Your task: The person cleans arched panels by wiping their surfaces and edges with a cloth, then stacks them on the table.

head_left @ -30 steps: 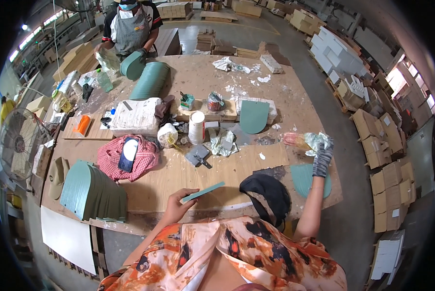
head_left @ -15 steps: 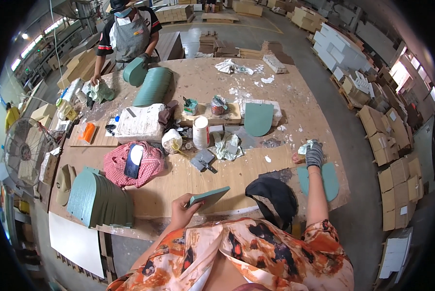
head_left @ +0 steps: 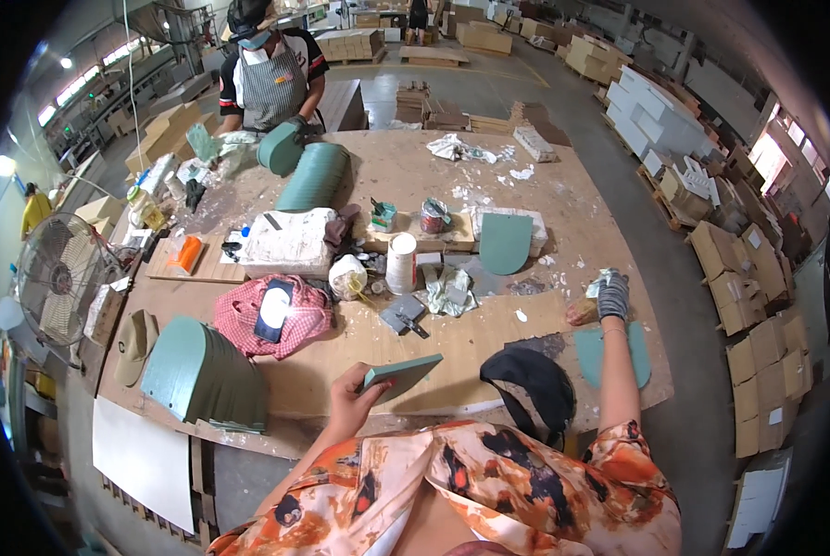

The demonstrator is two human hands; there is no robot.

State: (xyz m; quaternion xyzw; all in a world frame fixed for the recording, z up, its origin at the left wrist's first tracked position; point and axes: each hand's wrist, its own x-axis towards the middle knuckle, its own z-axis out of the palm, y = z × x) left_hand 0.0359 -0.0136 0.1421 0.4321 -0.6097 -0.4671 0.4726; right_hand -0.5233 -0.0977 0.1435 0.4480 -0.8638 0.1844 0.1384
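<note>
Bare, my left hand (head_left: 350, 393) grips a thick green panel (head_left: 406, 374) by its left end, tilted above the near table edge. My right hand (head_left: 612, 298), in a grey striped glove, reaches out to the right with its fingers closed on a pale crumpled rag (head_left: 605, 277). A reddish lump (head_left: 580, 312) touches the table beside that hand. Another rounded green panel (head_left: 589, 358) lies flat under my right forearm. Between my hands rests a black cap-like item (head_left: 532, 378) with a strap.
A stack of green panels (head_left: 193, 375) stands at left, near a checked red cloth (head_left: 234, 315) with a phone (head_left: 273, 310). White cups (head_left: 401, 264), a scraper (head_left: 404, 317) and open cans (head_left: 433, 216) sit mid-table. Across it, a co-worker (head_left: 274, 88) handles a green panel (head_left: 279, 148).
The whole view has shifted slightly. My left hand still holds the panel and my right stays on the rag. The co-worker's cloth has moved toward the panel in their gloved hand.
</note>
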